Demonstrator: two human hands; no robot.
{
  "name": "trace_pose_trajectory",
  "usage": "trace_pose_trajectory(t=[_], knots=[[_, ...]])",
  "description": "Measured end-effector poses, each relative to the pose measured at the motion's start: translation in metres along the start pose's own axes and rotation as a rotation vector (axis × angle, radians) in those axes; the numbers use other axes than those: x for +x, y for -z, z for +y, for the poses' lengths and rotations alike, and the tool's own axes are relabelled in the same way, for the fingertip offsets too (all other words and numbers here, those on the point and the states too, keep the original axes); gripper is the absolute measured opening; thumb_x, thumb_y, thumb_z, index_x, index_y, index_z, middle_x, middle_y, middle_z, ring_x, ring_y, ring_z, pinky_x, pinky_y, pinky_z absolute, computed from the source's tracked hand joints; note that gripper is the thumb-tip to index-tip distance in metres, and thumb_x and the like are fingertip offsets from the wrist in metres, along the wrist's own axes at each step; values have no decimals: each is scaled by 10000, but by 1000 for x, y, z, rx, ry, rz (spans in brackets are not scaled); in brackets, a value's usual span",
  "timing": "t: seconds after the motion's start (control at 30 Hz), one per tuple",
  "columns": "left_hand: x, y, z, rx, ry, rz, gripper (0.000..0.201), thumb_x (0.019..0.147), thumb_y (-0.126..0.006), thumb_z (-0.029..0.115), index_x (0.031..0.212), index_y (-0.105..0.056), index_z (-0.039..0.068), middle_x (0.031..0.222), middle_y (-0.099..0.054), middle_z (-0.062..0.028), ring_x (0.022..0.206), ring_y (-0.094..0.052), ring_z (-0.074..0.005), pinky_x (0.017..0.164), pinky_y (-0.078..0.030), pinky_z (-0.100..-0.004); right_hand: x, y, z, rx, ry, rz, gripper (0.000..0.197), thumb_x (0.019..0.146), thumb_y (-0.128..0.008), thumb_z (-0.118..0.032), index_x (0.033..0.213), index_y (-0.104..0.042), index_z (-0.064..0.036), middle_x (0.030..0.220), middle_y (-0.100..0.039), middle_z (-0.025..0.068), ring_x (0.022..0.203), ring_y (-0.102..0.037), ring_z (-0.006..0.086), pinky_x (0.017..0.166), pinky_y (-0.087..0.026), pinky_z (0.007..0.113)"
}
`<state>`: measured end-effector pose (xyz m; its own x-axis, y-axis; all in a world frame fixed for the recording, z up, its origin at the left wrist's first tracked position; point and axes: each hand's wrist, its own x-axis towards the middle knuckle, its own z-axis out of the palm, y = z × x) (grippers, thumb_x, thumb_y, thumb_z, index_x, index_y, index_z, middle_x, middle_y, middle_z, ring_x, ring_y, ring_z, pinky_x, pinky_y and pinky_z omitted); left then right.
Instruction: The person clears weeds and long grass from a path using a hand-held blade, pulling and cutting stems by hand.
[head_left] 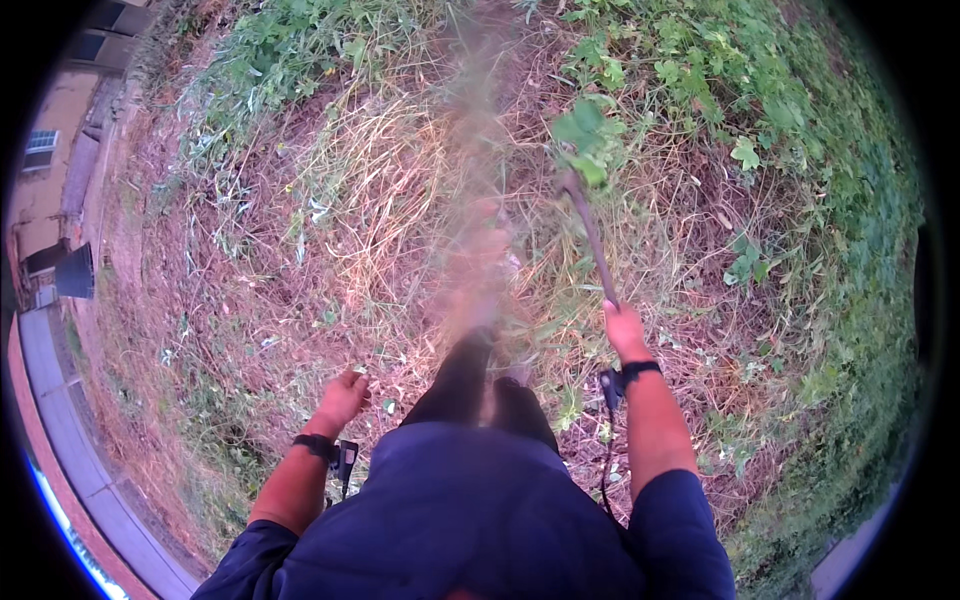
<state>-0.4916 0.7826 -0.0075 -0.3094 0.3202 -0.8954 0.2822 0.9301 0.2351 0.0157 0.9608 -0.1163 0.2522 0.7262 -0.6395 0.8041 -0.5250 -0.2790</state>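
My right hand (pixel 624 328) is closed round the near end of a long, thin wooden handle (pixel 592 235). The handle slants away from me and slightly left over the cut ground. Blurred green leaves (pixel 585 135) cover its far end, so I cannot make out what is fixed there. Lower and to the left, my left hand (pixel 345 396) hangs above the weeds with its fingers curled in, and nothing shows in it. Dry, flattened grass (pixel 385 200) and pinkish-brown stalks lie between and beyond both hands.
Leafy green plants (pixel 740 90) grow thickly at the far right and down the right side. More weeds (pixel 275 60) stand at the far left. A building (pixel 55 150) and a paved strip (pixel 75 430) edge the left. A blurred vertical streak hides part of the middle.
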Motion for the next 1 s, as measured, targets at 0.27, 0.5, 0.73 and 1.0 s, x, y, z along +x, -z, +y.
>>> trace_pose_trajectory(t=[0.27, 0.5, 0.73, 1.0], knots=[[-13, -16, -1, 7, -33, 16, 393, 980, -530, 300, 1218, -558, -12, 907, -698, -115, 703, -679, -170, 582, -518, -302, -75, 69, 267, -164, -378, 23, 454, 913, -551, -390, 1029, -650, 38, 924, -672, 266, 902, -651, 427, 787, -512, 463], [-27, -53, 7, 98, -92, -17, 410, 964, -538, 318, 1191, -581, -21, 925, -696, -118, 678, -652, -175, 630, -528, -310, -100, -12, 361, 227, -398, 180, 382, 920, -595, -364, 892, -619, 16, 631, -580, 94, 502, -561, 211, 461, -437, 385], [-56, -67, 27, 84, -153, 12, 376, 972, -548, 287, 1165, -577, -35, 901, -690, -115, 684, -648, -163, 638, -528, -306, -143, -24, 297, 239, -59, 169, 327, 943, -594, -344, 841, -553, -36, 556, -462, -7, 457, -435, 114, 435, -348, 305], [-63, -61, 25, 60, -136, 36, 383, 978, -543, 307, 1167, -573, -24, 905, -685, -118, 696, -657, -167, 645, -532, -305, -203, 46, 174, 365, 81, 236, 257, 987, -543, -282, 1015, -598, -32, 661, -483, -33, 569, -425, 44, 486, -350, 248]])
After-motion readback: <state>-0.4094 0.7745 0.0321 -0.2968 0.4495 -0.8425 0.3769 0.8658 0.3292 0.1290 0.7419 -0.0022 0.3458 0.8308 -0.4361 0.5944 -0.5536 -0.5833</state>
